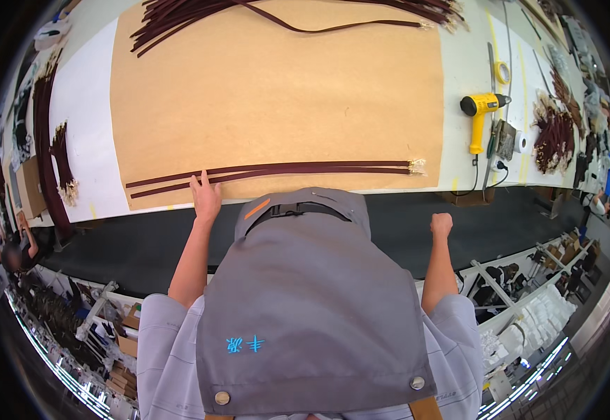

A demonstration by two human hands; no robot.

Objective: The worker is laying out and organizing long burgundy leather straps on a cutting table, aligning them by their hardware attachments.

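Though two straps [333, 164] lie straight under the left hand [207, 199], its fingers [205, 178] spread, ungripping, the far bundle [200, 14] sits heaped, the right hand [442, 225] clenched, contents hidden.

A workshop, a long pale desk [465, 42] overlaid with brown paper [277, 98], dark-red straps [361, 164] loose and in bundles, a yellow heat gun [483, 105], a grey work apron [305, 280], crowded storage racks [493, 283].

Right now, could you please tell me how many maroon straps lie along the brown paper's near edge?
2: the farther strap and the nearer strap, both partly under the left hand; another could be hidden underneath.
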